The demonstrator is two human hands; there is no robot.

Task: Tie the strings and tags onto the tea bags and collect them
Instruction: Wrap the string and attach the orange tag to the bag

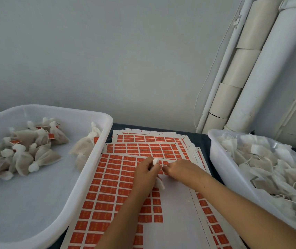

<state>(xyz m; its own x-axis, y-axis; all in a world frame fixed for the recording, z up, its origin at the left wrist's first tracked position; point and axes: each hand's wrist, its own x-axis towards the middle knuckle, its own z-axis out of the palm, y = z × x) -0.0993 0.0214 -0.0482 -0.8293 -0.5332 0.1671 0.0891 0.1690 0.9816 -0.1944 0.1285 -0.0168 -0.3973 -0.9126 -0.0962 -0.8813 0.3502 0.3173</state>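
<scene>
My left hand [146, 174] grips a white tea bag [159, 183] over the sheets of orange tags [118, 178]; the bag's gathered top [155, 161] sticks out above my fingers and its body hangs below the palm. My right hand [178, 168] sits just to the right, fingers curled, fingertips pinching at something small beside the bag's neck; whether it is the string or a tag is hidden. Finished tea bags with orange tags [23, 150] lie heaped in the white tray [82, 186] on the left.
A white bin [233, 178] on the right holds several untied tea bags with loose strings [273, 168]. Stacked tag sheets cover the dark table between the two containers. White pipes and rolls [251, 69] lean against the wall at the back right.
</scene>
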